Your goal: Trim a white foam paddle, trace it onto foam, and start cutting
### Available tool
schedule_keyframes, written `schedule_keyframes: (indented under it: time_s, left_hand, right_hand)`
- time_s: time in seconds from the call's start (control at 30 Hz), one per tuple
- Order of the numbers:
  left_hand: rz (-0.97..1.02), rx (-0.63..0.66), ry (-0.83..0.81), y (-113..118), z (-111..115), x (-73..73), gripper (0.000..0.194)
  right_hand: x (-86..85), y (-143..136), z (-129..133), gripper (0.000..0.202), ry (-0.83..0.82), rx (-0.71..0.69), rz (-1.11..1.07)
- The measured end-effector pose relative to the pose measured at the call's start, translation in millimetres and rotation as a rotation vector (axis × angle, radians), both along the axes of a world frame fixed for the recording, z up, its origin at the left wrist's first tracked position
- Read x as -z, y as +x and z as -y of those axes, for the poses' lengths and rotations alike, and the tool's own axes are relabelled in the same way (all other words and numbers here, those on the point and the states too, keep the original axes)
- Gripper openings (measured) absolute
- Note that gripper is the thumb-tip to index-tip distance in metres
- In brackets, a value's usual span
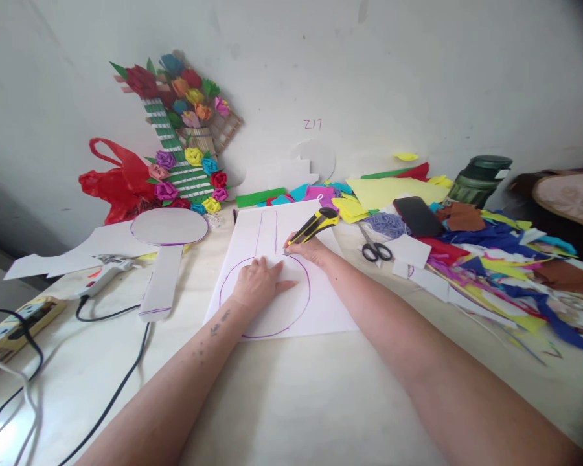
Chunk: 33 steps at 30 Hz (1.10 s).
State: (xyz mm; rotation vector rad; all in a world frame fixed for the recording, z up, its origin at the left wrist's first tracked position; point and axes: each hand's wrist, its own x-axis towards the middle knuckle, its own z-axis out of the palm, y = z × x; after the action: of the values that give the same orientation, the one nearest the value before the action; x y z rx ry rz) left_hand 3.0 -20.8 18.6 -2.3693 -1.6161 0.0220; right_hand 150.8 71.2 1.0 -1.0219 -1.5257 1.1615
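A white board (pixel 291 310) lies on the table, with a purple outline of a circle and a narrow handle drawn on it. Flat on the circle rests my left hand (pixel 258 282), its fingers spread and nothing in it. My right hand (pixel 307 250) is closed around a yellow and black utility knife (pixel 315 225), whose tip touches the board near where the handle outline meets the circle. Left of the board is a cut-out white paddle shape (pixel 169 228) with purple edges.
Black scissors (pixel 376 251), a phone (pixel 418 217), blue yarn (pixel 387 224) and colourful paper scraps (pixel 495 259) lie at the right. A glue gun (pixel 107 277), cables and a power strip (pixel 24 329) are at the left. Paper flowers (pixel 189 97) and a red bag (pixel 119 181) stand behind.
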Motion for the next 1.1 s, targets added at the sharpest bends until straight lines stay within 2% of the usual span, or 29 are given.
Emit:
schedule_keyframes:
  time_s: [0.7,1.1]
  left_hand:
    - [0.016,-0.006,-0.011,-0.8,-1.7,2.0,0.072]
    - [0.008,0.002,0.031,-0.3,1.8,4.0,0.069]
  right_hand:
    - [4.3,-0.3,-1.1,0.010,0.003,0.037,-0.018]
    - [-3.1,-2.2,7.2,0.012,-0.030,0.076,0.048]
